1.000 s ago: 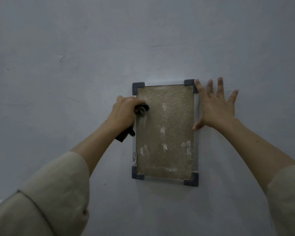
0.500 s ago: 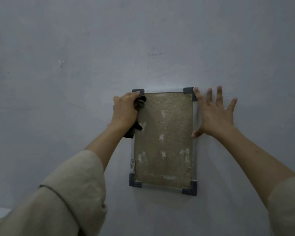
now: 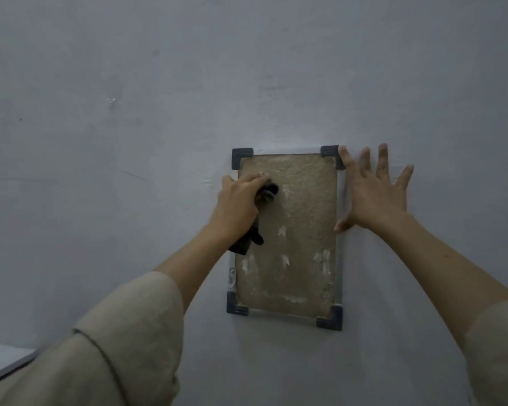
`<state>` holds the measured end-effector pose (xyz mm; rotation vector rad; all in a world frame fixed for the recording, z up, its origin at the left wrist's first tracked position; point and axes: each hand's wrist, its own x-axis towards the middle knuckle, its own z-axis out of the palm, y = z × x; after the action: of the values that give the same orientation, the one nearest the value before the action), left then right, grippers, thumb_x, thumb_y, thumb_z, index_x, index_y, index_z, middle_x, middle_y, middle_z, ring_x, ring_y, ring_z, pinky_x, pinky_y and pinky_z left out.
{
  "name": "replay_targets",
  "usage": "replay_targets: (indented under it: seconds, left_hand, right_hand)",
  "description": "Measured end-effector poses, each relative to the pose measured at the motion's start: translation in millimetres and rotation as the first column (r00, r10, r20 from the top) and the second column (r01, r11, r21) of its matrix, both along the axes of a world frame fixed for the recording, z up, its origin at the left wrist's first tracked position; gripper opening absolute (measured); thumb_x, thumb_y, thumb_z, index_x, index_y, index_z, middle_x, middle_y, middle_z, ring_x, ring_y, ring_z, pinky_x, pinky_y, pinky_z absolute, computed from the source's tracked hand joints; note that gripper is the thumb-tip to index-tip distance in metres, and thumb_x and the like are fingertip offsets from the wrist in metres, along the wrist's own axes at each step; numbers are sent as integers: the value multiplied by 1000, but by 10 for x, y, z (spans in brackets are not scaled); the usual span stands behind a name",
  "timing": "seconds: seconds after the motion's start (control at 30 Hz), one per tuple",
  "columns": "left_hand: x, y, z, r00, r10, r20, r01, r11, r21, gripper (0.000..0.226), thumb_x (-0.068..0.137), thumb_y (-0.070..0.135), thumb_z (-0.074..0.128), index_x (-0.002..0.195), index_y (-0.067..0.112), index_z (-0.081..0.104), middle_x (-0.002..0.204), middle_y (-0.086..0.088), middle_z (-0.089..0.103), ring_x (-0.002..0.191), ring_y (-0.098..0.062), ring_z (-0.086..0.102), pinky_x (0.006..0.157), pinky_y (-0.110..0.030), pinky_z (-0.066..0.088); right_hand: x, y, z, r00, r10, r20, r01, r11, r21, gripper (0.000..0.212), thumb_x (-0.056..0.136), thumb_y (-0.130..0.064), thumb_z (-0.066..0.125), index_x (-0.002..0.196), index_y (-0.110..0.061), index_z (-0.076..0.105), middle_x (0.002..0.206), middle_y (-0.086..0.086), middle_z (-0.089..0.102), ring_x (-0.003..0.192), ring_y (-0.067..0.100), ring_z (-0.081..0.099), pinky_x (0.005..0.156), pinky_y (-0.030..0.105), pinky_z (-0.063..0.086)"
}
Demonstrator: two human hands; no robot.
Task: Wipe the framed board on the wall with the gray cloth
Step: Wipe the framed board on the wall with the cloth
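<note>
A framed board (image 3: 302,230) hangs upright on the pale wall, with a rough tan face, white smudges and dark grey corner caps. My left hand (image 3: 238,203) is shut on a dark gray cloth (image 3: 266,193) and presses it against the board's upper left part. A tail of the cloth hangs below my wrist. My right hand (image 3: 376,191) lies flat with fingers spread on the wall, its thumb and forefinger touching the frame's right edge near the top right corner.
The wall (image 3: 129,142) around the board is bare, with a few small marks. A small metal hanger (image 3: 231,273) sits on the frame's left edge. A pale flat surface edge (image 3: 3,361) shows at the bottom left.
My left hand with the cloth went up to the top left corner, then came down and rightward onto the board's face. My right hand has stayed on the frame's right edge.
</note>
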<state>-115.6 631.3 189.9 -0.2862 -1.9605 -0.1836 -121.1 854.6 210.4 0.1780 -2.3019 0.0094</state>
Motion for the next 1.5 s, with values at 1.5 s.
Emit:
replay_targets:
  seconds: [1.5]
  left_hand:
    - [34,-97,15,1000,-23,12,24,991,-131,53,90,-7,42,136,18,46,143,0,46,102,-31,43,90,-39,40]
  right_hand:
    - [3,-45,15,998,-65,26,56,965,255,138,66,-56,73,138,-2,-31,149,11,-33,137,23,-31,108,59,-9]
